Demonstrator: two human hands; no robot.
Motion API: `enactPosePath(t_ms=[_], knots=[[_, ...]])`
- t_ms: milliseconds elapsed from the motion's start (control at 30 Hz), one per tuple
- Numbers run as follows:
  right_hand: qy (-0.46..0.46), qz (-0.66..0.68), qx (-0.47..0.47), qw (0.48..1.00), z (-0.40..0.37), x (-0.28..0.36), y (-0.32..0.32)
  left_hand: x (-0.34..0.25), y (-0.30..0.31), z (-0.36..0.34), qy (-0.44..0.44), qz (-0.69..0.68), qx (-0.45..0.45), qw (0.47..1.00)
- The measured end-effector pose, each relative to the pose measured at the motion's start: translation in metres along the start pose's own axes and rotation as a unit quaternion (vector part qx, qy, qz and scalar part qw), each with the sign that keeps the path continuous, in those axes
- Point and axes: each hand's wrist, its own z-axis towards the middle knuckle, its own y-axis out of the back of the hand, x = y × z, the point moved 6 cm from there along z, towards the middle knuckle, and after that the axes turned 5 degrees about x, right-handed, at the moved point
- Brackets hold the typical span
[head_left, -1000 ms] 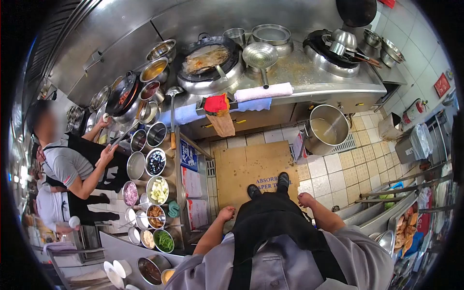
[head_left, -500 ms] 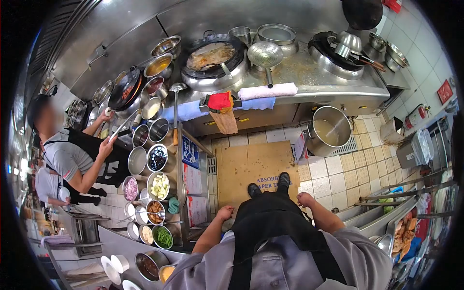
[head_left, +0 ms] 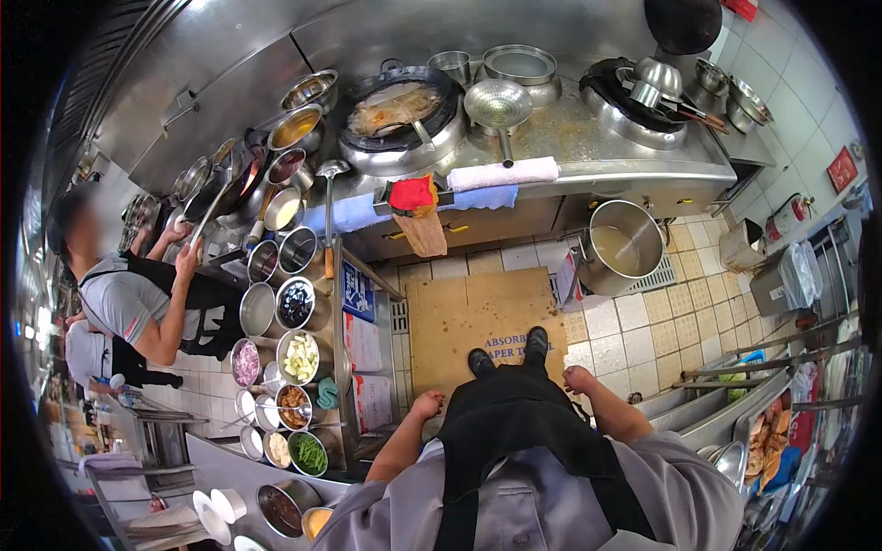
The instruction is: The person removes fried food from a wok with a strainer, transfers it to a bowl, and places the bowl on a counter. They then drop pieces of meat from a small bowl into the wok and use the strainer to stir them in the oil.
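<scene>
My left hand (head_left: 427, 404) hangs beside the black apron (head_left: 514, 413), fingers curled in, with nothing visible in it. On the other side of the apron, my right hand (head_left: 579, 379) is also loosely closed and holds nothing I can see. Below both hands lies a flat cardboard sheet (head_left: 450, 312), where my black shoes stand. Left of my left hand runs the counter with metal containers of chopped green vegetables (head_left: 309, 454), cut pale vegetables (head_left: 300, 356) and browned pieces (head_left: 294, 406). A large stockpot (head_left: 602, 275) of cloudy liquid sits on the floor ahead of my right hand.
A wok (head_left: 404, 110) with bubbling liquid and food sits on the stove, near a perforated strainer (head_left: 499, 104). A long ladle (head_left: 330, 207) leans at the stove edge. At left, a co-worker (head_left: 138, 294) handles a tilted wok (head_left: 241, 174) and a long-handled tool. Shelving (head_left: 781, 367) stands at right.
The co-worker's wok has tipped and the long-handled tool has risen to it. Another person behind has shifted. My two hands stay in place; the view has moved slightly.
</scene>
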Motion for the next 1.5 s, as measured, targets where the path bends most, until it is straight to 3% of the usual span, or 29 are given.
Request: enactPosePath(t_ms=[167,300,367,400,433,467,500,533,567,667,733,833,900,933,967,1033,1067,1100,1167,1233,1300,1333,1367,1433,1500], knots=[[0.014,0.021,0.021,0.999,-0.001,0.005,0.001,-0.001,0.0,0.001,-0.005,0.008,-0.006,1.0],[-0.06,0.062,0.015,0.996,-0.004,0.005,0.001,0.017,-0.001,0.015,-0.012,-0.01,0.006,1.0],[0.053,-0.259,0.079,0.961,-0.007,0.025,0.002,0.014,0.0,0.014,-0.012,-0.025,0.002,1.0],[-0.131,0.022,0.042,0.99,-0.007,0.01,0.003,0.01,0.002,0.015,-0.017,-0.024,0.0,1.0],[-0.128,0.019,0.041,0.991,-0.008,0.017,0.007,0.01,0.003,0.013,-0.022,-0.006,0.001,1.0],[-0.031,-0.144,0.04,0.988,-0.011,0.034,0.011,0.011,0.003,0.011,-0.026,0.011,0.001,1.0],[0.068,-0.304,0.036,0.95,-0.016,0.053,0.013,0.006,0.004,0.008,-0.028,0.009,-0.003,1.0],[-0.045,-0.151,-0.049,0.986,-0.021,0.067,0.023,0.001,0.008,0.006,-0.025,0.055,-0.014,0.998],[-0.006,-0.126,0.041,0.991,-0.024,0.096,0.017,-0.001,0.014,0.004,-0.018,0.098,-0.029,0.995],[0.07,-0.096,0.109,0.987,-0.023,0.155,0.004,0.002,0.021,0.013,-0.05,0.143,-0.065,0.986],[0.157,-0.064,0.205,0.964,-0.033,0.205,0.009,0.002,0.021,0.02,-0.049,0.145,-0.065,0.986],[0.072,-0.077,0.186,0.977,-0.041,0.237,0.034,0.01,0.012,0.041,-0.054,0.161,-0.046,0.984],[0.113,-0.026,0.151,0.982,-0.02,0.211,0.028,0.017,0.004,0.052,-0.056,0.162,-0.033,0.985],[0.036,0.142,0.107,0.983,-0.016,0.197,0.032,0.015,0.004,0.054,-0.086,0.193,-0.056,0.976],[-0.043,0.305,0.057,0.95,-0.017,0.18,0.034,0.013,0.002,0.056,-0.116,0.224,-0.079,0.964],[-0.043,0.246,0.029,0.968,-0.014,0.147,0.037,0.01,0.0,0.05,-0.117,0.222,-0.07,0.965],[-0.036,0.071,0.022,0.997,0.007,0.098,0.026,0.01,0.0,0.046,-0.116,0.219,-0.064,0.967],[-0.028,-0.106,0.017,0.994,0.012,0.064,0.019,0.013,-0.001,0.045,-0.116,0.219,-0.061,0.967],[-0.041,-0.057,0.055,0.996,-0.008,0.023,0.014,0.027,-0.002,0.046,-0.087,0.089,-0.019,0.992],[-0.052,-0.009,0.094,0.994,-0.02,0.016,0.01,0.028,0.001,0.036,-0.056,0.069,-0.027,0.996],[-0.185,0.123,0.081,0.972,-0.051,0.006,0.014,0.031,0.004,0.025,-0.024,0.051,-0.034,0.998],[-0.261,0.212,0.042,0.941,-0.072,0.03,0.023,0.031,0.005,0.022,-0.03,0.065,-0.036,0.997],[-0.263,0.215,0.041,0.94,-0.067,0.006,0.014,0.03,0.006,0.02,-0.037,0.081,-0.038,0.995],[-0.069,0.029,0.075,0.994,-0.044,-0.024,-0.002,0.026,0.006,0.012,-0.036,0.084,-0.034,0.995],[-0.054,0.006,0.08,0.995,-0.035,-0.025,-0.008,0.022,0.005,0.014,-0.035,0.085,-0.033,0.995]])
